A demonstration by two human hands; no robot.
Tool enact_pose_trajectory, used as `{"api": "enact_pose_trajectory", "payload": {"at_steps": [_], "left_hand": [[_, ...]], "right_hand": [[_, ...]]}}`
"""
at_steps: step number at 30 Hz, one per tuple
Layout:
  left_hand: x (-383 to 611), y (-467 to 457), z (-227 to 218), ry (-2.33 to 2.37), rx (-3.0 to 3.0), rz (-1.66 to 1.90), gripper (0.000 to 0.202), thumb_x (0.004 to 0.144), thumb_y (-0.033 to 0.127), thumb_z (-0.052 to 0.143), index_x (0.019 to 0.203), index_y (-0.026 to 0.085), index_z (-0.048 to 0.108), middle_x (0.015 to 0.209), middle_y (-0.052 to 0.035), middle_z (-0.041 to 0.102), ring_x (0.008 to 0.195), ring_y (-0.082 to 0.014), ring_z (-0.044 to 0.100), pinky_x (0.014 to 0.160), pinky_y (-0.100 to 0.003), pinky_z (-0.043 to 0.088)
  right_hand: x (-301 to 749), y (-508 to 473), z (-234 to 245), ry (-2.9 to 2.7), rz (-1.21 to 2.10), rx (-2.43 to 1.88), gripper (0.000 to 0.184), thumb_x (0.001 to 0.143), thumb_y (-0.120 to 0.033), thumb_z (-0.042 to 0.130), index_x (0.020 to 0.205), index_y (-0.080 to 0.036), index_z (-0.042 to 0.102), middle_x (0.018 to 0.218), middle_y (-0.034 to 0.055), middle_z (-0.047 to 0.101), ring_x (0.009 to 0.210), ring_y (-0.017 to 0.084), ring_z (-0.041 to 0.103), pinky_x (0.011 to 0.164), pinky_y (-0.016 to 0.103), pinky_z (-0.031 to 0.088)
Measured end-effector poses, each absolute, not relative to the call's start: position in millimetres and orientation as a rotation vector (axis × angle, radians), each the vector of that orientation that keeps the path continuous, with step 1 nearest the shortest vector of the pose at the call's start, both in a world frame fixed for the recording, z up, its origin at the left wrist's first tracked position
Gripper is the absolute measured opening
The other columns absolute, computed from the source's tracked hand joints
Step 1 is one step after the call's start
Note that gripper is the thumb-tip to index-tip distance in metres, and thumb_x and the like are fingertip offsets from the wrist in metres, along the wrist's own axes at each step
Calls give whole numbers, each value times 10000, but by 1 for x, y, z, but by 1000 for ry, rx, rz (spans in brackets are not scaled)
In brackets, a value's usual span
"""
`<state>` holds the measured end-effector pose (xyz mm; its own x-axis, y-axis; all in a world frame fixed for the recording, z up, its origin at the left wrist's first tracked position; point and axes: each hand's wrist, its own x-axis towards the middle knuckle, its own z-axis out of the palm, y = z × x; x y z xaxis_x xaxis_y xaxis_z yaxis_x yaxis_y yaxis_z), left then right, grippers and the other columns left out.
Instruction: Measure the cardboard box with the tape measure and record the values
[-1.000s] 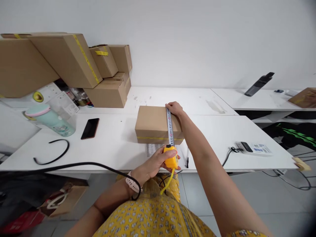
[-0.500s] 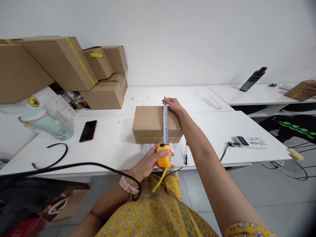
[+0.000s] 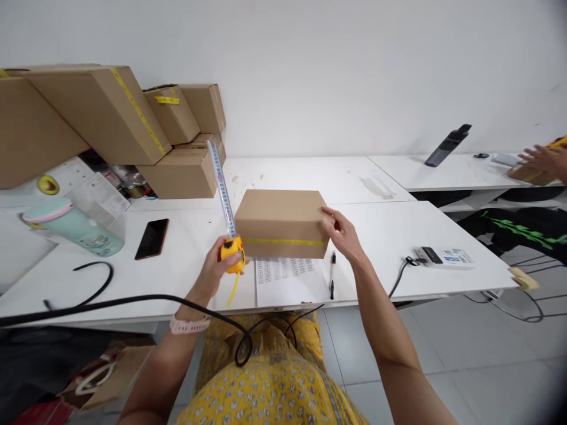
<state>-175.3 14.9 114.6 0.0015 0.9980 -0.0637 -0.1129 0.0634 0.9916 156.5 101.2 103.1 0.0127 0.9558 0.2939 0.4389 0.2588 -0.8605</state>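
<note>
A closed cardboard box point(image 3: 279, 219) with a yellow tape band along its front sits in the middle of the white table point(image 3: 376, 236). My left hand point(image 3: 217, 267) is closed round a yellow tape measure point(image 3: 232, 252) just left of the box; its blade point(image 3: 221, 186) sticks up and away, free in the air. My right hand point(image 3: 342, 233) grips the box's right front corner, fingers curled on the edge.
A printed sheet point(image 3: 286, 273) and a black pen point(image 3: 332, 277) lie in front of the box. A phone point(image 3: 151, 238), a mint bottle point(image 3: 73, 227), stacked cartons point(image 3: 133, 118) and black cables point(image 3: 110, 304) sit to the left. A small device point(image 3: 445, 257) lies right. Another person's hand point(image 3: 538, 158) works far right.
My right hand let go of the blade's end at the box's far edge and came back to the right corner. My left hand swung the tape measure left, off the box.
</note>
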Motion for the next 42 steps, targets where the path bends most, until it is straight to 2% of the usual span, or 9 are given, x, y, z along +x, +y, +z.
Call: {"api": "enact_pose_trajectory", "payload": {"at_steps": [4,8,10,13,19,26,31,34,42], "left_hand": [[-181,44,149,1112,1178,1278,588,673,514,805,1094,232,507,1085,-34,620,719,-214,723,512,-309,579],[-177,62,169,1142,1236,1256,550,697,501,781,1098,217,533,1064,-42,626,740,-207,717,511,-287,561],[-168,61,173,1143,1257,1269,524,696,483,792,1065,223,527,1024,-31,631,734,-199,705,519,-288,562],[-146,45,166,1071,1255,1190,521,676,473,822,1023,241,510,958,-15,642,718,-199,692,522,-296,572],[-96,11,130,933,1017,862,592,651,551,837,1012,236,489,982,-33,621,682,-210,712,437,-259,543],[-80,-11,117,883,927,831,544,698,506,841,984,205,489,991,-17,596,671,-138,678,516,-232,557],[-77,-22,114,853,896,798,527,720,504,832,997,218,487,984,-6,573,657,-131,644,491,-234,531],[-74,-26,112,849,889,795,534,718,494,839,1008,218,486,1020,-9,571,690,-125,639,568,-248,544],[-62,-28,97,881,944,776,554,705,481,847,1012,220,467,1083,-34,586,767,-122,588,632,-249,521]], "right_hand": [[152,133,137,-1581,457,-1427,481,847,-671,594,1030,-249,738,920,68,608,868,241,572,845,410,494],[146,174,154,-1657,151,-1418,341,907,-517,576,820,-214,705,1153,137,616,1140,317,531,1005,469,432],[138,190,159,-1790,126,-1361,263,946,-370,507,850,-208,690,1217,139,644,1158,316,541,1020,462,413],[120,204,164,-1943,155,-1382,299,966,-213,376,974,-200,674,1143,132,704,1047,290,601,977,431,404],[100,208,159,-1971,-29,-1465,327,1008,-330,355,1117,-190,630,1102,143,710,1037,308,571,961,433,357],[104,205,156,-2114,-222,-1477,525,1028,-255,231,1501,-254,459,1101,135,639,996,301,533,889,433,342],[103,206,158,-2170,-222,-1494,541,1041,-247,225,1523,-346,449,1092,120,600,969,286,520,874,427,325],[104,209,155,-2171,-210,-1465,530,1048,-255,225,1466,-387,523,1114,110,602,989,282,515,883,430,321],[105,215,150,-2151,-207,-1429,497,1047,-258,271,1354,-394,637,1103,101,623,986,278,512,868,433,322]]}}
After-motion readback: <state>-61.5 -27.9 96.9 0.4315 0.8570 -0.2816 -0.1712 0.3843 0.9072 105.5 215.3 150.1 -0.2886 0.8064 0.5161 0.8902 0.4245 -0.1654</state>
